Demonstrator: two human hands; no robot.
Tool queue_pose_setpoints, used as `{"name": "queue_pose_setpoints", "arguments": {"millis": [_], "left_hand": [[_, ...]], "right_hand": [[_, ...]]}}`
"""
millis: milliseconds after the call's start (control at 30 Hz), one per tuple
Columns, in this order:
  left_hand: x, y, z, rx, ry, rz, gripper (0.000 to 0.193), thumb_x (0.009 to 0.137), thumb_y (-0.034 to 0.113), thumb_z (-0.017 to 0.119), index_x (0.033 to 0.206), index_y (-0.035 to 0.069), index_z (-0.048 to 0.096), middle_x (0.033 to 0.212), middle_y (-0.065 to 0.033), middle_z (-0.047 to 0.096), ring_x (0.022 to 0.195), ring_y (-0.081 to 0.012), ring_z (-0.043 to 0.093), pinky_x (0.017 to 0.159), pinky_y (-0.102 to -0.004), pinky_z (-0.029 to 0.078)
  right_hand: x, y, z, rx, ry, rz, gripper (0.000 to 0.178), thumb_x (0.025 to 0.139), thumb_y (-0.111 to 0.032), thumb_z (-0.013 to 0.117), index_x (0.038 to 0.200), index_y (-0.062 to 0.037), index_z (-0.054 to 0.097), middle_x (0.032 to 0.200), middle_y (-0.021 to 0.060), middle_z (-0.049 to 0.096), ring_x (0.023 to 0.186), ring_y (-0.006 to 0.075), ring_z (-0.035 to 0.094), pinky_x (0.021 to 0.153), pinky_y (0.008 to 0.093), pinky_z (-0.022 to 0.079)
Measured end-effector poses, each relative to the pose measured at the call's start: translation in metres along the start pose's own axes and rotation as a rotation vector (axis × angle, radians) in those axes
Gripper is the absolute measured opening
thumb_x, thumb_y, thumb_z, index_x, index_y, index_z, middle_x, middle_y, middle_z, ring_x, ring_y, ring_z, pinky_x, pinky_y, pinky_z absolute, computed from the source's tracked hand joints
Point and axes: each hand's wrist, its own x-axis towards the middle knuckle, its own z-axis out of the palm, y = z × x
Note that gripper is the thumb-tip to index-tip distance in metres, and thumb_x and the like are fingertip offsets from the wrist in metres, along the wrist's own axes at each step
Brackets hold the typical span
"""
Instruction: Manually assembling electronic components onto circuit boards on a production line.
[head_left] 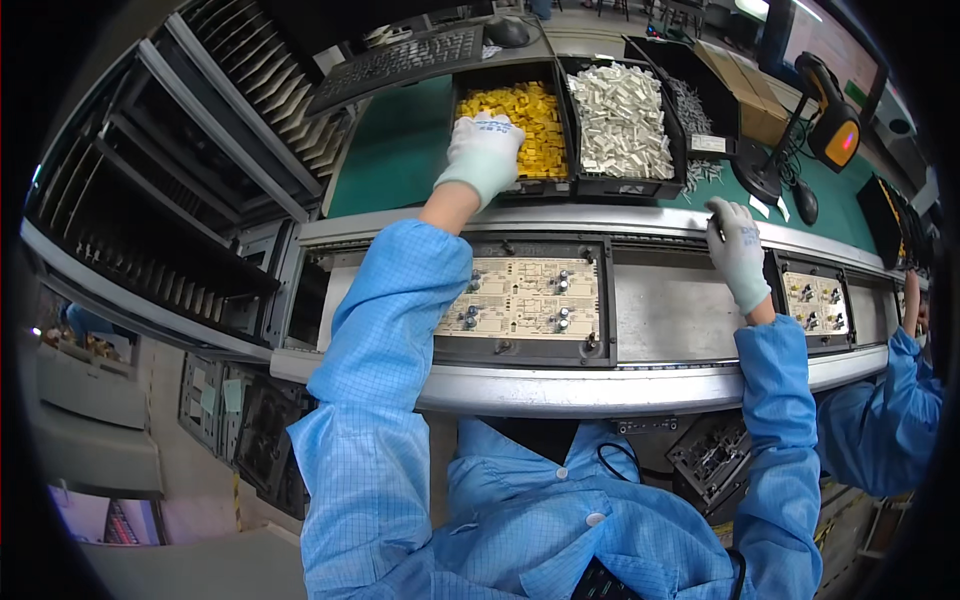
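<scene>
My left hand [484, 152], in a white glove, reaches into a black bin of small yellow box-shaped components [540, 125]. Its fingers curl down at the near left of the pile; their tips are hidden, so what they hold does not show. By the far rail of the conveyor, my gloved right hand [738, 250] is closed, fingers bent together; whatever may be in them is too small to make out. Between my arms lies a pale circuit board [520, 298] in a dark carrier frame [480, 350], with several small cylindrical parts standing on it. My left sleeve covers its left end.
Beside the yellow parts stands a bin of white components [625, 125], then one with grey parts [690, 105]. A scanner [832, 125] on a stand is at the right. Another board [815, 302] sits farther along the conveyor, near a co-worker's arm [890, 400]. Racks [170, 200] stand left.
</scene>
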Motion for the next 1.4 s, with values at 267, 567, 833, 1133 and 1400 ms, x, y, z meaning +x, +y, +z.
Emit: {"name": "queue_pose_setpoints", "arguments": {"millis": [267,567,833,1133,1400], "left_hand": [[-0.008,-0.015,0.006,-0.016,0.196,0.063,0.009,0.083,0.011,0.058,0.090,0.010,0.064,0.095,-0.0102,0.063,0.098,-0.0310,0.056,0.088,-0.0428,0.041],[-0.113,0.003,0.008,-0.422,0.323,0.251,0.010,0.078,0.006,0.063,0.088,0.009,0.059,0.088,-0.0080,0.058,0.093,-0.0276,0.054,0.083,-0.0386,0.039],[-0.168,0.013,0.002,-0.396,-0.061,0.274,0.014,0.081,0.013,0.060,0.092,0.012,0.067,0.094,-0.0059,0.060,0.097,-0.0263,0.053,0.088,-0.0401,0.039],[-0.130,0.019,0.013,-0.614,0.081,0.226,0.017,0.083,0.010,0.056,0.097,0.006,0.067,0.095,-0.0099,0.065,0.099,-0.0274,0.058,0.088,-0.0378,0.040],[-0.123,0.022,0.022,-0.893,0.001,0.030,0.017,0.082,0.002,0.055,0.096,-0.003,0.063,0.092,-0.0151,0.067,0.083,-0.0282,0.065,0.074,-0.0377,0.050]], "right_hand": [[0.001,-0.087,-0.010,0.856,-0.424,0.286,0.018,0.090,-0.007,0.060,0.104,0.0033,0.067,0.088,0.0029,0.067,0.079,0.0053,0.058,0.069,0.0217,0.047],[0.013,-0.130,-0.013,0.998,-0.818,0.409,0.019,0.090,-0.010,0.064,0.103,0.0022,0.068,0.084,0.0031,0.069,0.075,0.0051,0.062,0.064,0.0205,0.049],[0.008,-0.149,0.015,0.690,-0.510,-0.178,0.010,0.079,-0.004,0.069,0.089,-0.0040,0.070,0.085,0.0037,0.061,0.080,0.0164,0.058,0.072,0.0288,0.047],[0.005,-0.153,0.033,0.561,-0.412,-0.307,0.011,0.074,-0.012,0.074,0.082,-0.0061,0.069,0.084,0.0057,0.056,0.086,0.0233,0.053,0.079,0.0342,0.042],[0.004,-0.154,0.029,0.566,-0.395,-0.251,0.014,0.073,-0.009,0.074,0.085,-0.0054,0.070,0.081,0.0068,0.056,0.085,0.0239,0.053,0.076,0.0348,0.042]]}}
